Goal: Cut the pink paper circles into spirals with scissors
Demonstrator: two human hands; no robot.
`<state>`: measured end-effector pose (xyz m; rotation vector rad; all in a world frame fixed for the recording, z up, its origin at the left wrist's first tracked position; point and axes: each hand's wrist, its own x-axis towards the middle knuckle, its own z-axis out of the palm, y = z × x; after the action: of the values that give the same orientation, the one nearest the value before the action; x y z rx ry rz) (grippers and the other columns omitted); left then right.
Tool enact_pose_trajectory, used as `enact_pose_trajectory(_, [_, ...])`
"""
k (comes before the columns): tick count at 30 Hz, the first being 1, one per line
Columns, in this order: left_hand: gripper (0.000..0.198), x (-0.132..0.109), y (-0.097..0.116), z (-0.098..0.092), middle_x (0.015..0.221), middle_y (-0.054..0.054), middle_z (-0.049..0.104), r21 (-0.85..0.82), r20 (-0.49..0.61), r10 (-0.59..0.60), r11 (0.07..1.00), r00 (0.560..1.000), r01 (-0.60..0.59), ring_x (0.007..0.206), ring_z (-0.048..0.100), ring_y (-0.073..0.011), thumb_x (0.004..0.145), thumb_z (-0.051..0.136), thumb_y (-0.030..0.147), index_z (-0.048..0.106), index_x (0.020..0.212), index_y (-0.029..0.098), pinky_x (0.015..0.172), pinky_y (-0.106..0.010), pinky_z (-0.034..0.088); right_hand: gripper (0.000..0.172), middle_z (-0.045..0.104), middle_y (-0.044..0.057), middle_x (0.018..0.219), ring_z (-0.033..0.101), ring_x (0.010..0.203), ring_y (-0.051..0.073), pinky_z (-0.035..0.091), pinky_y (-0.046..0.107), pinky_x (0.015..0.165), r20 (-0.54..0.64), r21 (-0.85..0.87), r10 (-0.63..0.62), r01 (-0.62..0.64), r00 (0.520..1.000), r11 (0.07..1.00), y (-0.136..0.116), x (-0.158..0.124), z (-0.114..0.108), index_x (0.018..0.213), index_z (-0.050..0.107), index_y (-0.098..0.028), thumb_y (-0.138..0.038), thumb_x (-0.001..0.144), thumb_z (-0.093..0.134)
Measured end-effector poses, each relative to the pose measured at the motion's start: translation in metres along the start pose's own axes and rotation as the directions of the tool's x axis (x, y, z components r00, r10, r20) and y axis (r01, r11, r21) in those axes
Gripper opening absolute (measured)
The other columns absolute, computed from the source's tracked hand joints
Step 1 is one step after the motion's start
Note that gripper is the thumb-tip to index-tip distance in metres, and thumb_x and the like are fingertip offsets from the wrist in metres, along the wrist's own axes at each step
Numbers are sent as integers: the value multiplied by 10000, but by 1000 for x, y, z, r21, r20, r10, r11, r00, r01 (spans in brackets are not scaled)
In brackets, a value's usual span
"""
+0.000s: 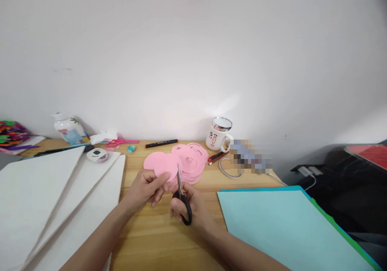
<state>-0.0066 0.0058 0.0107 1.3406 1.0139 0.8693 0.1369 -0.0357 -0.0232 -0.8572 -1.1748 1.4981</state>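
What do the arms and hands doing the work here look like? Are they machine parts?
No, they're human. The left hand and right hand wear no gloves, and I can't make out any rings. Both forearms are bare where visible: no sleeves, watch or bracelet.

A white mug with a silver rim stands near the pale wall. To its left lies a black marker with orange ends. A light-blue paper sheet lies on the right.

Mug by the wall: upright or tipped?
Upright: the mug stands on its base on the table, its opening facing up.
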Motion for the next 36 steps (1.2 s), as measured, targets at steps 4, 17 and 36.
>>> enact_pose_trajectory(4, [441, 0, 1, 2, 286, 49, 436, 38, -37, 23, 999, 999, -21, 225, 332, -43, 745, 529, 493, 509, 483, 139, 280, -165, 193, 323, 458, -96, 411, 400, 331, 65, 329, 187, 365, -10, -2, 11, -11, 1000, 1000, 0, -1, 1, 774, 490, -180, -428, 649, 653])
enact_pose_trajectory(17, [479, -2, 3, 2, 276, 56, 391, 199, -32, 16, 980, 999, -10, 241, 321, -34, 739, 553, 443, 421, 382, 152, 301, -166, 206, 360, 471, -66, 552, 398, 445, 75, 335, 190, 418, -2, 29, -6, 6, 1000, 1000, 0, 1, -1, 820, 503, -193, -385, 595, 708])
enact_pose_trajectory(36, [493, -2, 3, 1, 294, 49, 410, 226, -31, 44, 973, 999, -36, 256, 331, -33, 750, 546, 451, 422, 380, 151, 294, -158, 233, 314, 456, -74, 506, 403, 393, 69, 327, 183, 383, 1, 5, 10, -10, 1000, 1000, 4, 1, -4, 788, 490, -185, -400, 645, 667])
